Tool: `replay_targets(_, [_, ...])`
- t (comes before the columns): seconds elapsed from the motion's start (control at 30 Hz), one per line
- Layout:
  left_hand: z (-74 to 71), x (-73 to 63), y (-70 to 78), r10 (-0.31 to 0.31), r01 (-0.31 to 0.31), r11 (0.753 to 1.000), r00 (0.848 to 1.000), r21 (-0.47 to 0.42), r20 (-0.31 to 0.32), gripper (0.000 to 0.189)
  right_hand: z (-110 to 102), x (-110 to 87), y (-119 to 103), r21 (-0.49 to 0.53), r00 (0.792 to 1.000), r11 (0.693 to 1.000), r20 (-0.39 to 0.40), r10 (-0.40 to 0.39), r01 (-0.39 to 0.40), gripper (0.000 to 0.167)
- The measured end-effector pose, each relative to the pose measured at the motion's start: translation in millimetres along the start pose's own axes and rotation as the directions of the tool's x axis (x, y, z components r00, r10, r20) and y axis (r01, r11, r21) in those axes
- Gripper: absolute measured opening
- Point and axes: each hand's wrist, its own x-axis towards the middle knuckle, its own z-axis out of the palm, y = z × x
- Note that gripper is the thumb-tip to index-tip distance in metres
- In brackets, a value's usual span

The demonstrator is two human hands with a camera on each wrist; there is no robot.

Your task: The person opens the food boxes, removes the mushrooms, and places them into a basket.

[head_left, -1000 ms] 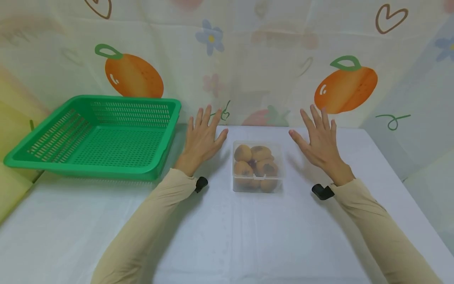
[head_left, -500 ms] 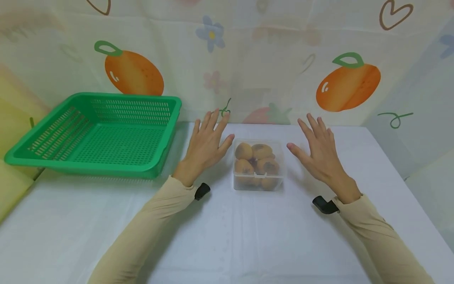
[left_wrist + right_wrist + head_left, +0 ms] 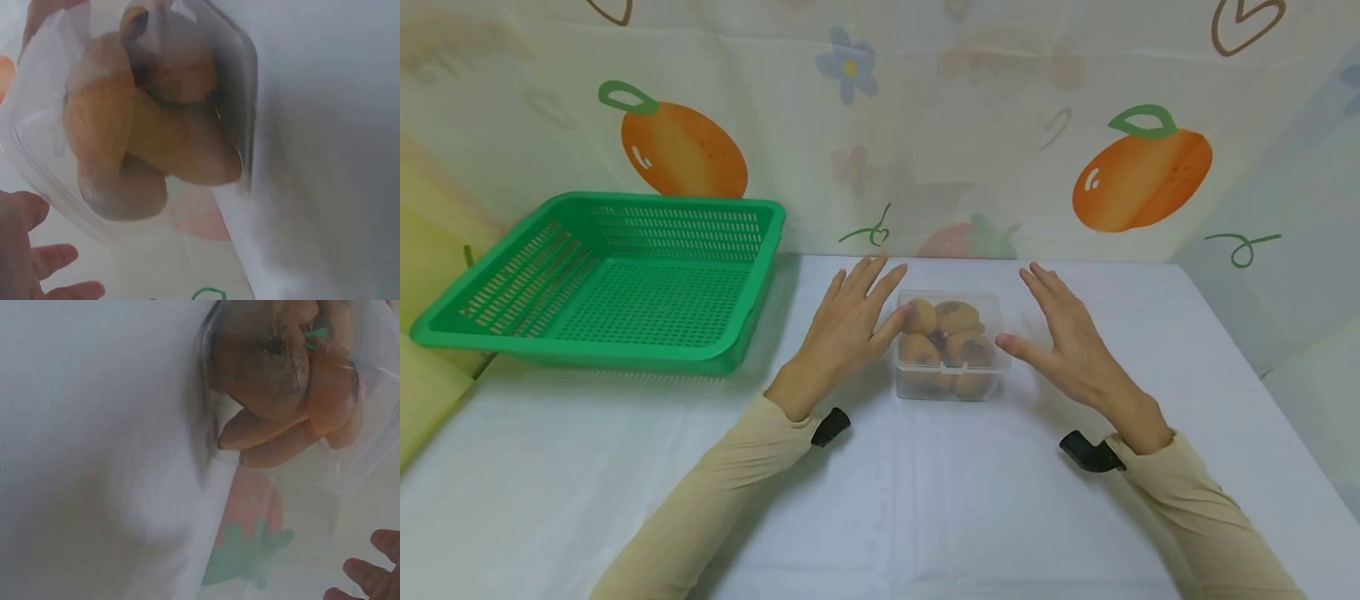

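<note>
A clear plastic box [image 3: 990, 310] with a lid on stands on the white table, holding several orange-brown fruits [image 3: 970, 348] that look like loquats. My left hand [image 3: 847, 327] hovers at the box's left side, fingers spread, its thumb overlapping the lid's edge in the head view; whether it touches cannot be told. On the other side my right hand [image 3: 1075, 352] is held with extended fingers, its thumb close to the box's right edge. Neither hand grips anything. Both wrist views show the fruits [image 3: 125, 125] through the box wall, with fingertips [image 3: 365, 575] apart from it.
A green plastic basket [image 3: 730, 354] with slotted walls sits at the left of the table [image 3: 865, 517]. Behind the table hangs a pale backdrop [image 3: 970, 125] printed with fruits, flowers and hearts.
Both hands have come down and inward toward the box from either side, their thumbs now near its edges. The box and basket stay put; the head view has tilted slightly.
</note>
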Motion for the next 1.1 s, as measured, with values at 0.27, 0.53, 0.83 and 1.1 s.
replay_targets(0.27, [4.8,-6.6,4.7,0.119,-0.119,0.989,0.993,-0.085,-0.008,0.05,6,-2.6,-2,0.114,0.986,0.989,0.144,0.08,-0.097,0.099])
replay_targets(0.53, [7.7,-8.8,9.2,0.22,-0.222,0.965,0.975,-0.138,-0.023,0.038,12,-2.0,-6,0.167,0.973,0.979,0.219,0.075,-0.113,0.114])
replay_targets(0.83, [14.2,-10.1,19.5,0.359,-0.365,0.919,0.931,-0.148,-0.067,0.037,24,-2.5,-4,0.215,0.968,0.966,0.231,0.096,-0.147,0.122])
replay_targets(1.1, [21.8,-9.3,25.4,0.484,-0.495,0.867,0.863,-0.054,-0.142,0.043,29,-2.8,-2,0.287,0.965,0.941,0.236,0.11,-0.177,0.119])
